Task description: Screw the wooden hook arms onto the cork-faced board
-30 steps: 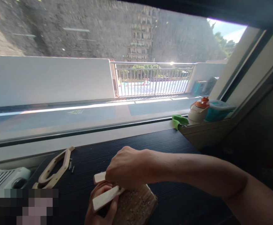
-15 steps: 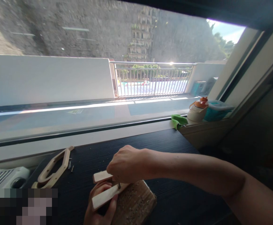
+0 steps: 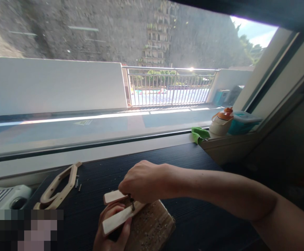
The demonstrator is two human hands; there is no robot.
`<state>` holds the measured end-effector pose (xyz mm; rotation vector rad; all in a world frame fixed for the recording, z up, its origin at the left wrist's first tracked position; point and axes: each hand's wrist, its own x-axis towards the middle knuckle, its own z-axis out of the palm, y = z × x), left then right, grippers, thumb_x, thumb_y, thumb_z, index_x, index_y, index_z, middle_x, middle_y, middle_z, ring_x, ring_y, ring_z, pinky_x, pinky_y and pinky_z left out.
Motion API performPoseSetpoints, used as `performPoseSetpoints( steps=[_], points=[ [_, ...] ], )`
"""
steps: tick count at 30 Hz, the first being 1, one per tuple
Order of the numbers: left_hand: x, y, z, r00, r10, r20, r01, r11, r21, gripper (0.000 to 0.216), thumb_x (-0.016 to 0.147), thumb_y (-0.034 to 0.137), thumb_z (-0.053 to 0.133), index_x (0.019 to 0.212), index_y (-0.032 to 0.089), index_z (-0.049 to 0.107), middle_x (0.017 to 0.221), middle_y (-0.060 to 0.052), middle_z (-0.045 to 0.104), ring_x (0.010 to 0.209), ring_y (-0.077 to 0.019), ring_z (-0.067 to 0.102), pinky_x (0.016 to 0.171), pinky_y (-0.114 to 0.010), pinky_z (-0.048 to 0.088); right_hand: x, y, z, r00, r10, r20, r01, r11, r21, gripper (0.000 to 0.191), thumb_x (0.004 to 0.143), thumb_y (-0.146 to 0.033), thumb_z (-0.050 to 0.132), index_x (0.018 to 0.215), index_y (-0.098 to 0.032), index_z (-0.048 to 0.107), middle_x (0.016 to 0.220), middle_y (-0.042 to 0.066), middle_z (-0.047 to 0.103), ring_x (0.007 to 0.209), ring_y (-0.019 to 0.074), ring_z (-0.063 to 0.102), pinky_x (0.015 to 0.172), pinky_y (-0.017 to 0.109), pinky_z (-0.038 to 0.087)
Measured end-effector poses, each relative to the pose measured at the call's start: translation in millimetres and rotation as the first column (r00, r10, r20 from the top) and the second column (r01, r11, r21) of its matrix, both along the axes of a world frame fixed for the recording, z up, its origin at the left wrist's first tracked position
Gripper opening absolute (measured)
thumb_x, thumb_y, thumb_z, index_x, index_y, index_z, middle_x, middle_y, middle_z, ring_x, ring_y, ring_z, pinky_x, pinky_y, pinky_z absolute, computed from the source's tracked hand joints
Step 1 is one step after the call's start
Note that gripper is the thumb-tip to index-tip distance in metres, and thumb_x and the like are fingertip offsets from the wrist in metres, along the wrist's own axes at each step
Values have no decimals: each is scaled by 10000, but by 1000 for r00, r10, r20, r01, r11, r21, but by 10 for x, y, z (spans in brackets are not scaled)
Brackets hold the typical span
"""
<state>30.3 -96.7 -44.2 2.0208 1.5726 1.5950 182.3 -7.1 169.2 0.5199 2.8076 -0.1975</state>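
My left hand is wrapped round a pale wooden piece with two flat arms, thumb on the near side and fingers between the arms. This piece rests against a brown wooden block pitted with many small holes. My right hand is closed above it, knuckles up. From under its fingers a short, dark metal shaft points down onto the near arm; the rest of that tool is hidden in my fist, so its kind cannot be made out.
On the dark table, a wooden frame lies at left beside several screws. A white slatted appliance stands far left. A green cloth, a bottle and a teal box line the windowsill.
My right hand has turned and lifted slightly, and more of the metal shaft shows below it. My left hand and the wooden piece stay in place.
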Motion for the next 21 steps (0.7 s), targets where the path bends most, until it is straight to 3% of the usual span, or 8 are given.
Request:
performPoseSetpoints(
  steps=[6, 10, 15, 21],
  points=[
    [15, 1, 5, 1000, 15, -7, -14, 999, 45, 256, 738, 240, 646, 983, 230, 571, 985, -41, 620, 951, -219, 625, 860, -361, 532, -37, -18, -32, 999, -42, 6, 42, 999, -1, 218, 823, -254, 503, 909, -149, 674, 865, 90, 699, 872, 230, 654, 487, 262, 368],
    [27, -6, 27, 999, 36, -6, -36, 999, -12, 247, 739, 249, 643, 974, 231, 571, 1015, -47, 620, 967, -224, 629, 852, -364, 542, -51, -73, 37, 1000, -24, 9, 24, 1000, 19, 209, 828, -233, 498, 891, -144, 676, 851, 89, 700, 862, 227, 656, 495, 260, 374],
    [37, 10, 36, 999, 40, 9, -41, 998, 42, 229, 735, 260, 639, 953, 235, 575, 972, -33, 632, 940, -219, 637, 823, -349, 551, -36, -93, 117, 998, 56, 14, -56, 998, 2, 167, 780, -116, 508, 831, -154, 662, 880, 60, 698, 869, 209, 647, 495, 252, 367],
    [26, -7, 34, 1000, 14, 18, -14, 1000, -9, 262, 726, 239, 652, 978, 236, 578, 995, -34, 628, 970, -226, 624, 862, -367, 531, -20, -20, 36, 1000, 18, 14, -18, 1000, -1, 171, 766, -123, 520, 851, -164, 663, 868, 61, 693, 858, 201, 640, 484, 253, 350]
  ],
)
